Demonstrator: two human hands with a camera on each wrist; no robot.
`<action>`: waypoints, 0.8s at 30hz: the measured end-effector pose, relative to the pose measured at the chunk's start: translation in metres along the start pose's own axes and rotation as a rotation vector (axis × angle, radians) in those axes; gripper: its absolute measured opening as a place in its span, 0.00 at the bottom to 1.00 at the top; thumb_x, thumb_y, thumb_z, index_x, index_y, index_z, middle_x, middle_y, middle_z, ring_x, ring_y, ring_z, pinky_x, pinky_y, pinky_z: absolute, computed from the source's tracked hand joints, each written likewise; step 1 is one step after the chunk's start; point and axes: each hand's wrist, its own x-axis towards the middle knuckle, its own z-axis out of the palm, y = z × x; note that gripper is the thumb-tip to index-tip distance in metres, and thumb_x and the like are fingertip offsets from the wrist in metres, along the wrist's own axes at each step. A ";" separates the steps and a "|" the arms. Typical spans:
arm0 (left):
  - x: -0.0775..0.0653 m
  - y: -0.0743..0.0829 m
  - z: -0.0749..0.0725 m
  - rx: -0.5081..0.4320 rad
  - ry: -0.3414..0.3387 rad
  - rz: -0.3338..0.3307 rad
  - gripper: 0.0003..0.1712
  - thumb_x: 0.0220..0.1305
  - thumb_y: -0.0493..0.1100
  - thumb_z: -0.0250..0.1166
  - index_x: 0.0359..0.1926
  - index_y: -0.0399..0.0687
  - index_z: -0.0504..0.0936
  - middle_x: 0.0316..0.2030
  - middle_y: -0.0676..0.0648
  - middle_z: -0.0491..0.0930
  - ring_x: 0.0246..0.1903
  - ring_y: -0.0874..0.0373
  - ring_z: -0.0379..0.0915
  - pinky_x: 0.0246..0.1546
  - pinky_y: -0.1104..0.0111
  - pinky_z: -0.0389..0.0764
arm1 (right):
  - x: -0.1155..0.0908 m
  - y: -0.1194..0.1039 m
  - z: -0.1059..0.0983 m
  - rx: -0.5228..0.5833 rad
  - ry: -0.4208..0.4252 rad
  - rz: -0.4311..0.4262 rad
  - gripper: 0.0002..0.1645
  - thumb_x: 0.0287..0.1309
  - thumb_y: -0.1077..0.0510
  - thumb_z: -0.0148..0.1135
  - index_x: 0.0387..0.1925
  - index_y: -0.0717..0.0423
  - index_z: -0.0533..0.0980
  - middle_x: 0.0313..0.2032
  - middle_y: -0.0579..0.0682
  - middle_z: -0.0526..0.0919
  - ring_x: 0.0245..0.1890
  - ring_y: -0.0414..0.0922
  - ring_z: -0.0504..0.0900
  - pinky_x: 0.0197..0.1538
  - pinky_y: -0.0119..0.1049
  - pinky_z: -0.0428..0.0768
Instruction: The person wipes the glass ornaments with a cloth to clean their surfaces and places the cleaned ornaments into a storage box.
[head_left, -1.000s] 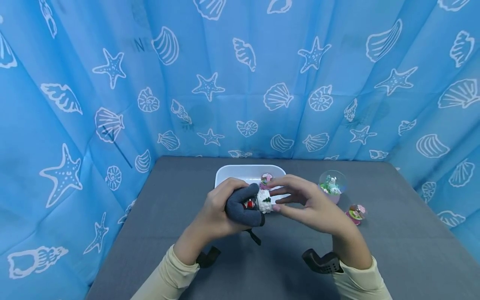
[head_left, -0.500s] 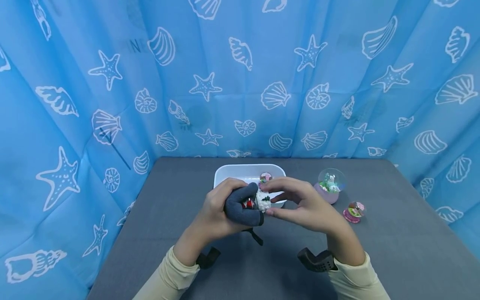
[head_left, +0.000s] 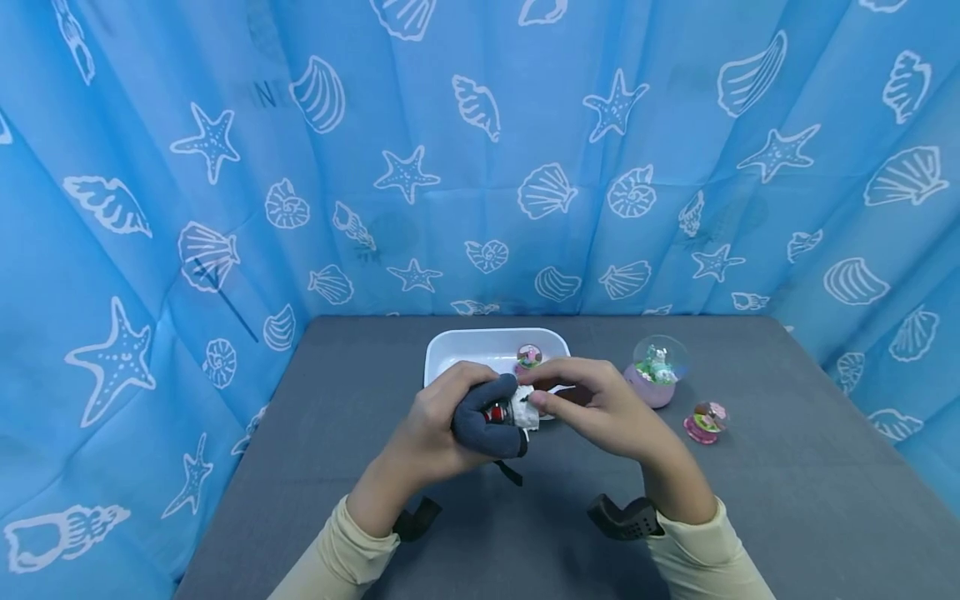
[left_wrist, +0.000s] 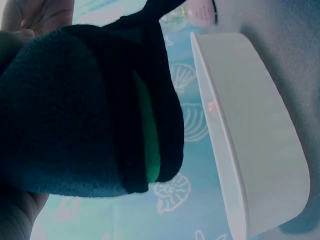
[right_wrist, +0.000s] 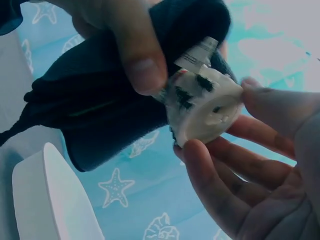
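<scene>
Snow globe with white, textured base and dark green trees (right_wrist: pixel 195 95): between the left hand (head_left: pixel 438 417) and the right hand (head_left: pixel 603 408).
Left hand: curled around the dark blue-grey fabric pouch (head_left: pixel 487 437) that wraps the globe's glass end.
Right hand: thumb and fingers clamped on the base rim.
White tag (right_wrist: pixel 197 54): beside the base, between the hands; text too small to read.
White rectangular tray (head_left: pixel 465 346): beyond both hands, holding a small pink globe (head_left: pixel 528 357).
Clear globe with lilac base (head_left: pixel 651 387) and small globe with pink base (head_left: pixel 705 423): on the grey tabletop (head_left: pixel 810 500), right of the right hand.
Blue shell-print curtain (head_left: pixel 450 212): beyond the hands; faint dark letter "N" readable.
</scene>
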 end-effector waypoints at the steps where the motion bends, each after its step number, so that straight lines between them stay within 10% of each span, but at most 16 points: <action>1: 0.000 0.000 0.000 -0.001 -0.005 -0.003 0.38 0.48 0.38 0.86 0.59 0.42 0.76 0.51 0.45 0.82 0.52 0.53 0.81 0.58 0.60 0.85 | 0.000 0.000 0.000 0.003 -0.001 0.018 0.17 0.70 0.71 0.64 0.57 0.60 0.84 0.52 0.56 0.89 0.49 0.38 0.88 0.47 0.37 0.90; 14: -0.003 -0.004 0.001 0.010 0.015 -0.006 0.40 0.45 0.39 0.88 0.59 0.42 0.77 0.51 0.45 0.83 0.51 0.53 0.82 0.57 0.59 0.86 | 0.005 -0.007 0.004 0.052 0.000 0.194 0.14 0.76 0.62 0.62 0.57 0.58 0.82 0.52 0.57 0.86 0.38 0.45 0.90 0.40 0.43 0.91; 24: 0.001 -0.003 -0.005 -0.029 0.074 0.005 0.40 0.43 0.37 0.87 0.58 0.42 0.79 0.50 0.45 0.83 0.50 0.53 0.82 0.55 0.62 0.85 | -0.001 -0.007 -0.004 0.035 -0.006 0.021 0.27 0.62 0.70 0.73 0.62 0.62 0.79 0.60 0.59 0.85 0.62 0.45 0.85 0.58 0.45 0.88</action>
